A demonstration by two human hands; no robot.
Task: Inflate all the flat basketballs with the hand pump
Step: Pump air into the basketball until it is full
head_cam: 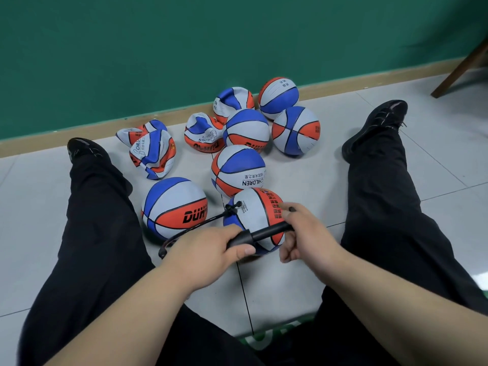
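Legs (100,207) flanking basketballs (239,170), wall (184,48) behind — chair leg (459,70)

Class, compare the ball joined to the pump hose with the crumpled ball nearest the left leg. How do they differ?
The hose ball is round and near full; the crumpled ball is caved in and creased. The hose ball is plugged to the pump; the crumpled ball has nothing attached. Both are blue, orange and white.
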